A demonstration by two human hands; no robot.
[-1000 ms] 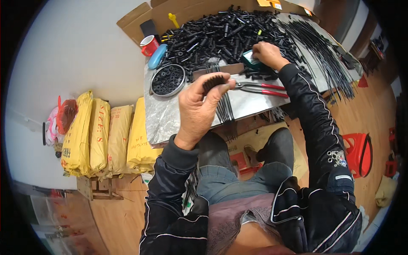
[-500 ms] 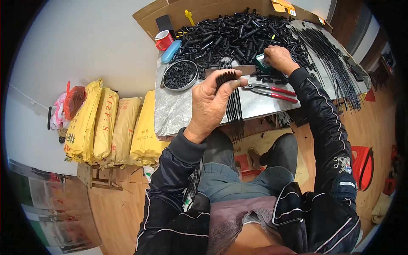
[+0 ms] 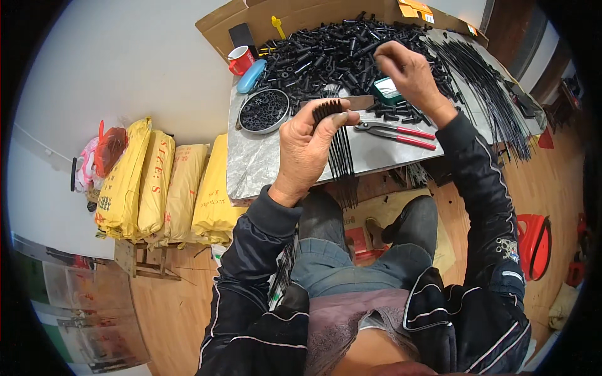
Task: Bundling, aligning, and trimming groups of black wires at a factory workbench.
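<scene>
My left hand is closed around a bundle of thin black rods, held over the table's front edge. Their thick dark ends stand in a row between thumb and fingers, while the long shafts hang below the hand. Raised above the table, my right hand has its fingers curled toward the thumb; whatever it may pinch is too small to make out. Just below it sits a small green box with a pale inside. Red-handled cutters lie between the box and the front edge.
A large pile of black tubular parts covers the table's back. At left stand a round tin of small black toothed rings, a blue case and a red mug. Long black rods lie at right. Yellow sacks stand beside the table.
My right hand has lifted away from the green box and moved slightly left and toward the back. My left hand, still holding the rods, has shifted a little left.
</scene>
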